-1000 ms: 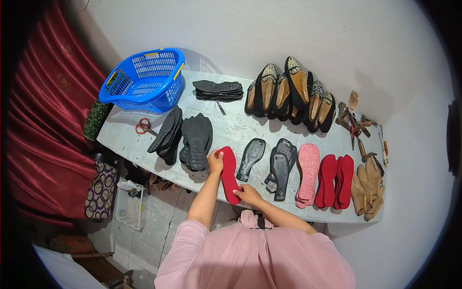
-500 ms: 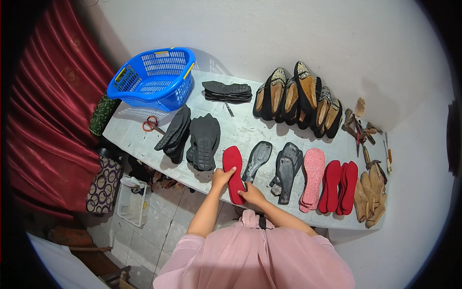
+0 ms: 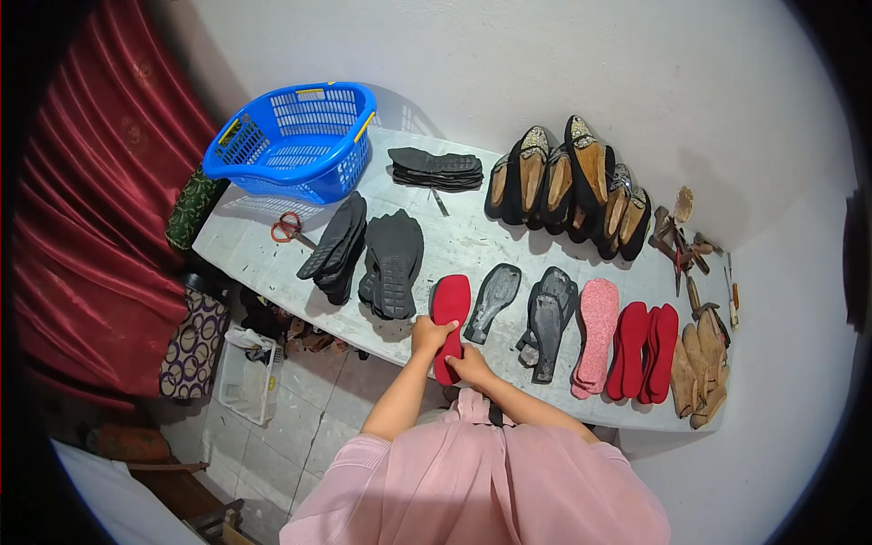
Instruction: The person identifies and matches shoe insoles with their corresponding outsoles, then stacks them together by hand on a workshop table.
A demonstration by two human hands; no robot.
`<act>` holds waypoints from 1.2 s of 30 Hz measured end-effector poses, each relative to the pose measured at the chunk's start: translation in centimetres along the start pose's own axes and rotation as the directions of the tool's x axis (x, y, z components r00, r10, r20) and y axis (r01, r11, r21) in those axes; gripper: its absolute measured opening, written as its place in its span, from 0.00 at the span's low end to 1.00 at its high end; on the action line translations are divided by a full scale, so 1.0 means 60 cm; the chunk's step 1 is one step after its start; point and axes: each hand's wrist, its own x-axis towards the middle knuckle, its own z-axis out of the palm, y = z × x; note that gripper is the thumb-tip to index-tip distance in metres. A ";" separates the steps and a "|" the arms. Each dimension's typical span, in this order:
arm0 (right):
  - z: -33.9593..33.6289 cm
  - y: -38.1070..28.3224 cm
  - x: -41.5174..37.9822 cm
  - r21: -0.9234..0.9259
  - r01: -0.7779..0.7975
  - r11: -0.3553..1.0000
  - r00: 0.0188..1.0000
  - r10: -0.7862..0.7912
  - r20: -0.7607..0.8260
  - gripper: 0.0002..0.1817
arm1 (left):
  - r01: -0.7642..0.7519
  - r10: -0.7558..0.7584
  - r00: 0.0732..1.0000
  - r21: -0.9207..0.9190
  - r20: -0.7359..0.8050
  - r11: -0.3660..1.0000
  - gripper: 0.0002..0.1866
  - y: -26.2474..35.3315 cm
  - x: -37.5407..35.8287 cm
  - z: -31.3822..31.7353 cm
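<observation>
A red insole [image 3: 450, 302] extends over the table's front edge, toe end pointing away from me. My left hand [image 3: 431, 338] is closed on its left side near the middle, thumb across the top. Lower down on the right, my right hand [image 3: 471, 365] grips its heel part, thumb on top; the fingers underneath are hidden. Just right of the insole lies a single dark grey sole [image 3: 495, 298]. To the left is a pile of black treaded soles [image 3: 392, 263], and beyond the grey sole a few more grey soles [image 3: 548, 318] overlap.
Pink insoles [image 3: 597, 331] and red insole stacks [image 3: 627, 350] line the table's [image 3: 463, 236] right front, beside wooden shoe lasts [image 3: 698, 368]. Black shoes [image 3: 568, 186] stand behind. A blue basket [image 3: 295, 186], scissors [image 3: 291, 227] and more black soles [image 3: 336, 250] are on the left.
Both hands still hold the red insole. My right hand has come slightly higher and closer to my left hand. The whole view has shifted a little.
</observation>
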 end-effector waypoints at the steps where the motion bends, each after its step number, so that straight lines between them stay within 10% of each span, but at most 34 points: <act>1: 0.007 -0.001 0.003 0.014 -0.037 0.999 0.998 0.038 -0.046 0.23 | 0.039 -0.039 0.999 0.001 0.006 0.999 0.31 -0.006 0.011 0.006; 11: -0.009 -0.018 0.005 0.206 -0.127 0.970 0.992 0.127 0.015 0.31 | 0.064 -0.064 0.996 -0.006 -0.061 0.998 0.43 0.002 0.014 0.029; 16: -0.037 -0.037 -0.034 0.430 -0.101 0.897 0.995 0.082 0.063 0.33 | 0.060 0.038 0.986 -0.559 0.162 0.827 0.34 -0.007 0.008 0.044; 23: -0.059 -0.038 -0.080 0.441 0.375 0.815 0.925 -0.295 -0.240 0.39 | 0.000 0.450 0.847 -0.847 0.282 0.532 0.25 0.090 -0.112 -0.031; 29: -0.120 -0.122 -0.169 0.335 0.279 0.900 0.947 -0.315 0.057 0.34 | 0.145 0.421 0.848 -0.905 0.322 0.400 0.23 0.095 -0.180 -0.086; 36: -0.075 -0.131 -0.217 0.368 0.212 0.905 0.935 -0.297 0.192 0.33 | -0.032 0.327 0.941 -0.942 0.084 0.334 0.25 0.046 -0.262 -0.108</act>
